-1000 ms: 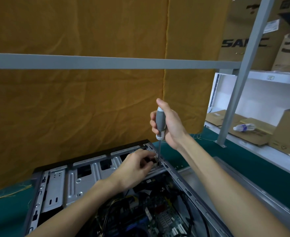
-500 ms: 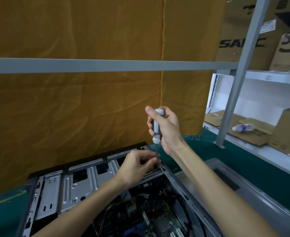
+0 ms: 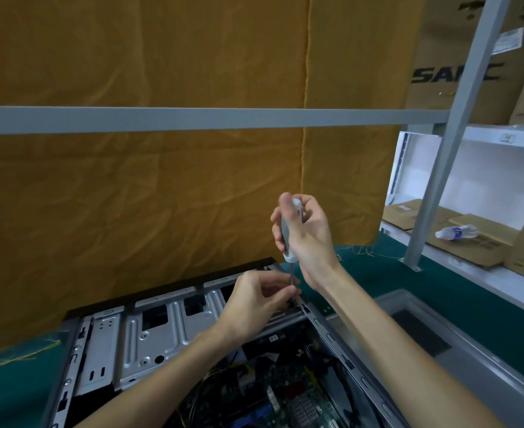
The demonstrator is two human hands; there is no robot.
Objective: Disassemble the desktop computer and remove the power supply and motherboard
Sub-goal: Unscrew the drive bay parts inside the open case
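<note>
The right hand [image 3: 308, 233] has turned around the upright screwdriver [image 3: 289, 236], its thumb now over the handle top.

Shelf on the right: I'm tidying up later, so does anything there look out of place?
Yes. A plastic bottle lies on its side on flattened cardboard on the white shelf, not upright. The cardboard sheets overlap loosely. Nothing looks spilled.

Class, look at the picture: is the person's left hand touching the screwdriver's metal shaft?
Touching. The head view shows the left hand with its fingertips closed around the screwdriver shaft near its tip.
</note>
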